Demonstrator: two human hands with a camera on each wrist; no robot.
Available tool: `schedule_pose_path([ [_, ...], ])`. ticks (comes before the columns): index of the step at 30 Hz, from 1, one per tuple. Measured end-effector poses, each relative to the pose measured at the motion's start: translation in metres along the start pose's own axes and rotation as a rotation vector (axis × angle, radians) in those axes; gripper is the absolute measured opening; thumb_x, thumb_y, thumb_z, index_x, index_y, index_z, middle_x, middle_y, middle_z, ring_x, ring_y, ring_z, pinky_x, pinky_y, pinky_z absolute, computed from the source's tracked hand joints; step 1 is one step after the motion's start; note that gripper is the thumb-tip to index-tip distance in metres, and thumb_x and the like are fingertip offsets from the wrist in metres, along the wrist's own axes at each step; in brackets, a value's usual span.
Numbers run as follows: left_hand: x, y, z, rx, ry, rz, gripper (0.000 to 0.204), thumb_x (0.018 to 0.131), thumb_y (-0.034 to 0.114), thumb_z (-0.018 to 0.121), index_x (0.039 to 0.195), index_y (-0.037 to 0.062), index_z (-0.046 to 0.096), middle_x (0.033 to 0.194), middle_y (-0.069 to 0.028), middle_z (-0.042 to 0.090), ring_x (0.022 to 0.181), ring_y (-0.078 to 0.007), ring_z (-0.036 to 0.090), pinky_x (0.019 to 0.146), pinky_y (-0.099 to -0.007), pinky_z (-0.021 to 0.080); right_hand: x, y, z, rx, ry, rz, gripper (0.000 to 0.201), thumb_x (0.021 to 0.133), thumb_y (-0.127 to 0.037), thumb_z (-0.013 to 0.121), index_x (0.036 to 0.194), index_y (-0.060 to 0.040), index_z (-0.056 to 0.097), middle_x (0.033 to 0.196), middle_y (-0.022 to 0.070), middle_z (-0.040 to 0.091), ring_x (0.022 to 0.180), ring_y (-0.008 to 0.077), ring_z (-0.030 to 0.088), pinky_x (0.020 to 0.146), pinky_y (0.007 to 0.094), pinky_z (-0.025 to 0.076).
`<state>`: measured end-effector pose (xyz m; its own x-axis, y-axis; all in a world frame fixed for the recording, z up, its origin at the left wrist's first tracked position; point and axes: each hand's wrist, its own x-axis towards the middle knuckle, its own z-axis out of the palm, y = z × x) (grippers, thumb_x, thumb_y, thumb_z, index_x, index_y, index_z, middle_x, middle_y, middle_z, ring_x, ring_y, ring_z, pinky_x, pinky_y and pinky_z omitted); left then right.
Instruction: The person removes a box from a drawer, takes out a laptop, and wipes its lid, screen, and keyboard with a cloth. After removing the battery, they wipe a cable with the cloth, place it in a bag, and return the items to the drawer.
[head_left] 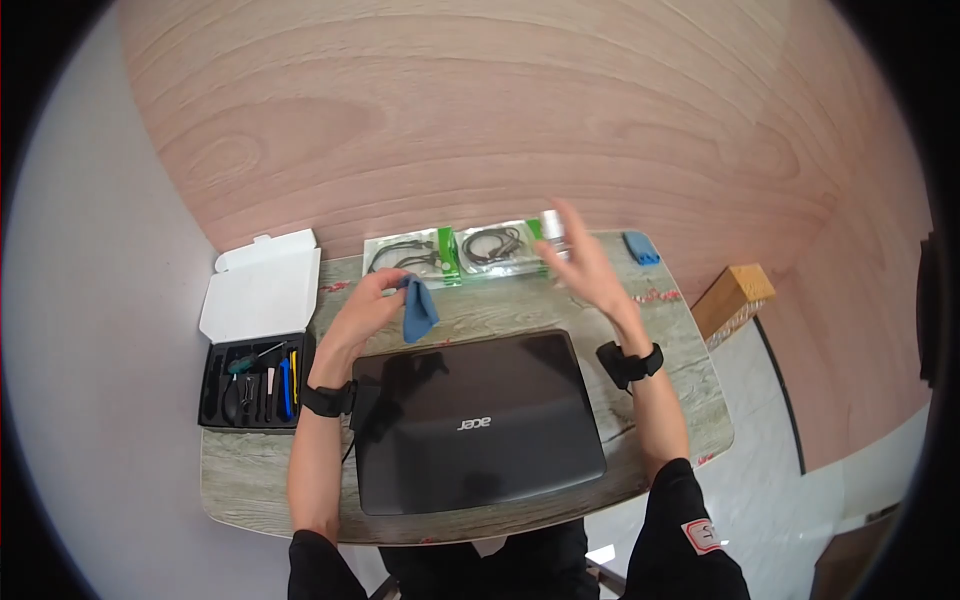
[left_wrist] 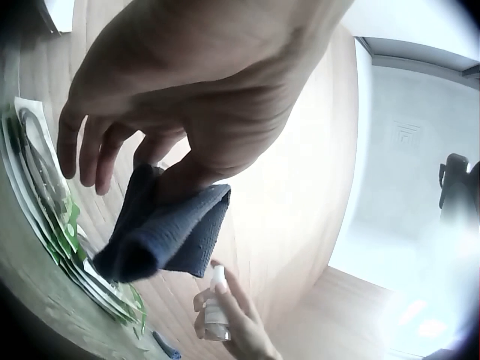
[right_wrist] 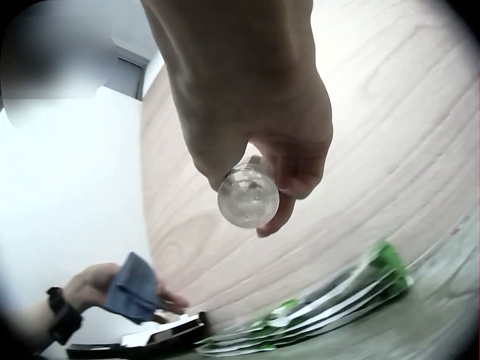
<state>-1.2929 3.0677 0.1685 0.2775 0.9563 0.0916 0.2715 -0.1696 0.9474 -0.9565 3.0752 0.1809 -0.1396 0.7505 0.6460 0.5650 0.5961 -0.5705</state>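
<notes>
**Blue cloth (head_left: 420,310) left, spray bottle (left_wrist: 216,319) right**

My left hand (head_left: 362,312) pinches the cloth near the far edge of the closed laptop (head_left: 480,460); my right hand (head_left: 585,270) has its fingers curled round the bottle. I'd spread the cloth flatter and aim any spray away from the laptop. Bagged cables (head_left: 495,248) line the back; my easiest room is rightward, short of the tabletop's (head_left: 695,405) edge.

Workshop-like corner, table (head_left: 250,470), acer laptop (head_left: 480,450), boxed tools (head_left: 286,388), wood-grain wall (head_left: 470,120)
</notes>
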Motion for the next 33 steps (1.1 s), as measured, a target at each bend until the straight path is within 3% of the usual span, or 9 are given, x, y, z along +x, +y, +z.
schedule_pose_path([
  [1, 0.000, 0.004, -0.004, 0.040, 0.009, -0.004, 0.023, 0.098, 0.017, 0.061, 0.111, -0.0015, 0.068, 0.104, -0.0048, 0.068, 0.099, -0.0111, 0.060, 0.092, -0.0267, 0.046, 0.008, 0.038, -0.002, -0.122, 0.176, -0.143, 0.051, 0.097, -0.029, 0.067, 0.134, 0.0000, 0.049, 0.090, 0.0157, 0.065, 0.076, 0.0213, 0.062, 0.069, 0.0386, 0.051],
  [3, -0.003, 0.009, -0.012, 0.128, 0.015, -0.035, 0.025, 0.099, 0.020, 0.063, 0.108, -0.0028, 0.068, 0.099, -0.0044, 0.068, 0.094, -0.0103, 0.060, 0.088, -0.0269, 0.046, 0.013, 0.087, -0.017, -0.190, 0.100, 0.248, 0.043, 0.097, -0.029, 0.068, 0.124, 0.0015, 0.051, 0.092, 0.0153, 0.065, 0.078, 0.0215, 0.061, 0.072, 0.0367, 0.051],
  [9, 0.003, 0.000, -0.016, -0.096, -0.029, -0.062, 0.036, 0.104, 0.030, 0.059, 0.108, -0.0045, 0.067, 0.092, -0.0019, 0.067, 0.082, -0.0083, 0.059, 0.073, -0.0268, 0.049, 0.014, 0.233, -0.028, -0.239, 0.191, 0.249, 0.037, 0.097, -0.027, 0.068, 0.116, 0.0003, 0.053, 0.093, 0.0157, 0.066, 0.081, 0.0238, 0.063, 0.073, 0.0380, 0.051],
  [11, 0.000, 0.003, -0.015, -0.109, -0.013, -0.060, 0.036, 0.104, 0.030, 0.058, 0.108, -0.0041, 0.067, 0.091, -0.0018, 0.067, 0.082, -0.0082, 0.060, 0.071, -0.0267, 0.050, 0.018, 0.245, -0.030, -0.258, 0.210, 0.239, 0.037, 0.096, -0.027, 0.069, 0.117, -0.0006, 0.053, 0.093, 0.0193, 0.066, 0.080, 0.0293, 0.065, 0.071, 0.0413, 0.051],
  [19, 0.004, -0.002, -0.014, -0.170, -0.088, -0.072, 0.036, 0.105, 0.031, 0.056, 0.117, -0.0017, 0.066, 0.095, -0.0027, 0.069, 0.084, -0.0107, 0.065, 0.074, -0.0281, 0.054, 0.014, 0.239, -0.032, -0.120, 0.179, 0.335, 0.040, 0.095, -0.029, 0.072, 0.116, -0.0004, 0.054, 0.099, 0.0191, 0.070, 0.091, 0.0283, 0.070, 0.079, 0.0392, 0.054],
  [25, -0.002, 0.006, -0.010, -0.143, -0.117, -0.127, 0.038, 0.105, 0.034, 0.055, 0.120, 0.0003, 0.064, 0.097, -0.0042, 0.069, 0.082, -0.0135, 0.067, 0.069, -0.0279, 0.057, -0.004, 0.270, -0.051, -0.713, -0.028, 0.404, 0.051, 0.090, -0.038, 0.074, 0.113, 0.0043, 0.058, 0.099, 0.0254, 0.071, 0.088, 0.0423, 0.070, 0.077, 0.0465, 0.055],
  [27, 0.005, -0.008, -0.005, -0.166, -0.163, -0.106, 0.038, 0.106, 0.035, 0.054, 0.118, 0.0010, 0.065, 0.097, -0.0045, 0.069, 0.081, -0.0129, 0.067, 0.066, -0.0273, 0.056, -0.003, 0.200, -0.062, -0.818, -0.190, 0.420, 0.049, 0.091, -0.039, 0.072, 0.106, 0.0068, 0.064, 0.104, 0.0295, 0.069, 0.096, 0.0455, 0.067, 0.078, 0.0478, 0.054],
  [29, -0.003, 0.003, 0.004, -0.131, -0.245, -0.012, 0.038, 0.106, 0.036, 0.053, 0.116, 0.0018, 0.065, 0.096, -0.0041, 0.068, 0.080, -0.0118, 0.066, 0.066, -0.0272, 0.056, -0.010, 0.124, -0.055, -0.569, -0.121, 0.289, 0.047, 0.097, -0.038, 0.066, 0.104, 0.0079, 0.067, 0.102, 0.0246, 0.071, 0.098, 0.0378, 0.069, 0.082, 0.0446, 0.054],
  [33, -0.016, 0.016, 0.042, -0.206, -0.375, 0.023, 0.037, 0.107, 0.035, 0.052, 0.113, 0.0014, 0.064, 0.096, -0.0037, 0.066, 0.079, -0.0117, 0.065, 0.067, -0.0274, 0.056, -0.030, -0.046, -0.023, 0.572, -0.527, 0.540, 0.052, 0.106, -0.039, 0.053, 0.140, 0.0004, 0.054, 0.117, 0.0053, 0.066, 0.103, 0.0160, 0.064, 0.089, 0.0345, 0.053],
])
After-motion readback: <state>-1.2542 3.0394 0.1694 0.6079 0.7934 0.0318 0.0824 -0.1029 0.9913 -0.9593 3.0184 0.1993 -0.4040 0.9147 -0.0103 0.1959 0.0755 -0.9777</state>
